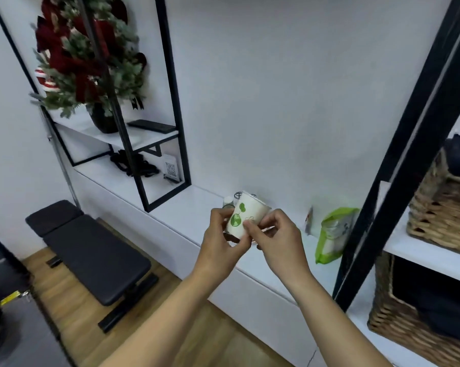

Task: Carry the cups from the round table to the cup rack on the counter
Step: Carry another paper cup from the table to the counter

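**Paper cup held in both hands above the white tabletop**

Nearest to me, both bare forearms reach forward over the wood floor. My left hand (225, 238) curls round the lower left side of a white paper cup with a green leaf print (243, 217), fingers wrapped on its wall. My right hand (275, 238) pinches the cup's right side, thumb and fingertips pressed onto the paper. The cup is tilted, rim pointing up and away to the right, and it hangs in the air just over the front part of the long white tabletop (192, 207).

Right behind the cup I see thin black wire loops of a cup rack (238, 194) against the wall; most of it is hidden. To the right a green and white plastic pouch (332, 234) leans on the tabletop. On the left stands a black padded bench (91, 255), and farther off a red and green wreath-like plant in a dark pot (88, 62) on a shelf.
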Motion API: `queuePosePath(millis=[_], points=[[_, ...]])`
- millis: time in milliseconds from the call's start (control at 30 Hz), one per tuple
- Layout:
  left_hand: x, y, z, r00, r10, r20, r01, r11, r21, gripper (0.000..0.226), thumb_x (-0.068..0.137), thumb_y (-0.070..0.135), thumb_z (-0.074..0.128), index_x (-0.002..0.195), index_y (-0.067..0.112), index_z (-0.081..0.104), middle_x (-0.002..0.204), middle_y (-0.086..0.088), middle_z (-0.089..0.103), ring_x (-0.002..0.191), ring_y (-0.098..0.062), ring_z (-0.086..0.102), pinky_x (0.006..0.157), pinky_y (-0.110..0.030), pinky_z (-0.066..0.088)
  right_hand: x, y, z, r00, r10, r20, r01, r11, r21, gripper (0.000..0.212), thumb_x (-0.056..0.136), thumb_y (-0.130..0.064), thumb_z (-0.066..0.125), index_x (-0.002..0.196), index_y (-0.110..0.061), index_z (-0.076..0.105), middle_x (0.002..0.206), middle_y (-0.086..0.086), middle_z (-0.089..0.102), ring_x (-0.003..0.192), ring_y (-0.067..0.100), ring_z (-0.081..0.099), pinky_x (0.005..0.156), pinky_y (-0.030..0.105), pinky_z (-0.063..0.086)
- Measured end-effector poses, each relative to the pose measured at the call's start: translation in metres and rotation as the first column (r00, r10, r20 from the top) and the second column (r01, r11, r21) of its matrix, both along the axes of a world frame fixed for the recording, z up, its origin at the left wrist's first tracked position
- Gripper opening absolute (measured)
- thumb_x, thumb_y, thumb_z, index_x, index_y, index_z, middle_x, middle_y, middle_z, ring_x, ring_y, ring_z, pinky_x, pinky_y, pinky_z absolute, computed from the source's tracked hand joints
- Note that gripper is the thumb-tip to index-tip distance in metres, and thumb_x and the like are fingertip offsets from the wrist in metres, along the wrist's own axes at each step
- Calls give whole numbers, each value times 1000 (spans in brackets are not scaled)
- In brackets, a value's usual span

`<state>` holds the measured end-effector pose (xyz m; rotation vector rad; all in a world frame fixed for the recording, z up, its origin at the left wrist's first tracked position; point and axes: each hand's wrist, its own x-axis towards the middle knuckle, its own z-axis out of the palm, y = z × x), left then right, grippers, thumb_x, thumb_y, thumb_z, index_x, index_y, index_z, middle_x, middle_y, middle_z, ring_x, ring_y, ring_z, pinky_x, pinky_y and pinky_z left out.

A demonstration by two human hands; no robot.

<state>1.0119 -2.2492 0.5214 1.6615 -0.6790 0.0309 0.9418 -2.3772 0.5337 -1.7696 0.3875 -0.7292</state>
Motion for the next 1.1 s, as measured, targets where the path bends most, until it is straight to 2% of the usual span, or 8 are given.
queuePosePath(millis=[100, 267, 367, 500, 600, 800, 933, 1100], points=[[51, -26, -3, 1000, -4, 8, 4, 1000, 23, 47, 82, 51, 73, 119, 36, 49, 109, 27, 64, 88, -5, 67, 67, -14, 52, 51, -25, -6, 1000, 9, 7, -9, 999, -35, 29, 78, -50, 75, 78, -33, 51, 77, -12, 67, 67, 8, 67, 57, 23, 53], [156, -72, -16, 997, 39, 70, -44, 997, 68, 53, 88, 22, 81, 132, 26, 53, 118, 17, 63, 95, 0, 60, 73, -10, 46, 153, -79, -18, 1000, 21, 15, -20, 997, -75, 22, 87, -30, 76, 86, -32, 54, 79, -12, 67, 71, 8, 66, 63, 22, 53], [207, -100, -12, 996, 80, 33, -82, 995, 54, 59, 84, 26, 85, 131, 26, 49, 121, 25, 58, 103, 9, 56, 77, -6, 43, 207, -108, -14, 999, 43, -5, -43, 996, -83, 19, 91, -22, 73, 98, -32, 59, 82, -7, 66, 66, 14, 67, 62, 29, 56], [280, -142, 0, 992, 128, 11, -128, 992, -14, 53, 81, 37, 87, 121, 30, 54, 111, 28, 62, 108, 4, 60, 80, -6, 43, 280, -153, -7, 993, 120, -18, -121, 992, -43, 11, 97, -20, 65, 105, -27, 66, 104, -3, 66, 79, 9, 69, 61, 30, 61], [325, -166, -5, 995, 82, -53, -83, 996, -17, 49, 82, 34, 87, 120, 38, 57, 116, 27, 65, 114, 2, 61, 89, -10, 47, 323, -178, -7, 980, 162, -112, -156, 986, 65, 11, 99, -22, 60, 102, -23, 71, 102, -3, 71, 80, 10, 72, 69, 37, 63], [409, -204, -58, 996, -7, -93, 20, 990, 141, 53, 85, 36, 83, 129, 42, 55, 124, 20, 65, 118, 1, 57, 82, -9, 48, 392, -212, -40, 971, 171, -167, -131, 965, 228, 17, 100, -21, 59, 98, -26, 75, 99, -3, 74, 85, 18, 76, 77, 28, 61], [460, -223, -107, 976, -117, -182, 160, 957, 243, 54, 86, 31, 83, 133, 37, 58, 123, 17, 65, 114, 1, 60, 90, -23, 54, 434, -232, -74, 934, 177, -309, -94, 960, 263, 15, 100, -23, 60, 110, -20, 71, 108, -1, 71, 93, 18, 75, 87, 35, 60], [507, -236, -165, 936, -195, -294, 308, 858, 411, 71, 88, 39, 81, 151, 28, 49, 134, 6, 59, 122, -10, 59, 106, -36, 52, 473, -242, -127, 874, 167, -457, -4, 942, 337, 9, 99, -21, 62, 99, -18, 71, 97, 5, 76, 91, 24, 75, 95, 43, 57]])
